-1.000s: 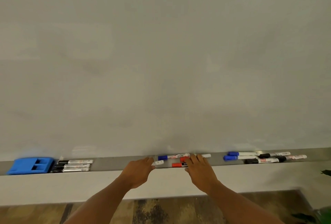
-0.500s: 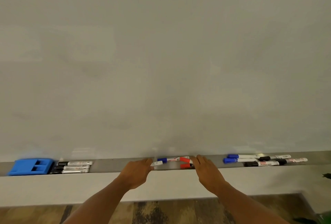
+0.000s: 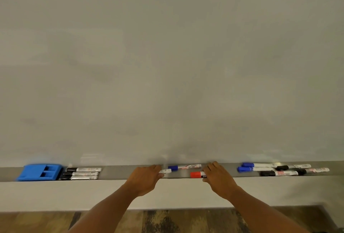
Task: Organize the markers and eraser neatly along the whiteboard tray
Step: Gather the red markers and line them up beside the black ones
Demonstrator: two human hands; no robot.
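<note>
A grey whiteboard tray (image 3: 119, 172) runs across the view. A blue eraser (image 3: 40, 172) sits at its far left, next to three black markers (image 3: 81, 173) laid in parallel. In the middle my left hand (image 3: 144, 179) holds a white marker end (image 3: 165, 171). A blue-capped marker (image 3: 184, 167) lies behind, between my hands. My right hand (image 3: 217, 178) grips a red-capped marker (image 3: 197, 174). To the right lie several blue and black markers (image 3: 279, 169) in a loose cluster.
The blank whiteboard (image 3: 171, 65) fills the view above the tray. Below the tray is a pale wall strip (image 3: 55, 193), then wood-patterned floor (image 3: 158, 221).
My right hand has slid to the right along the tray, drawing the red marker with it. My hands are now further apart, and more of the blue-capped marker shows between them.
</note>
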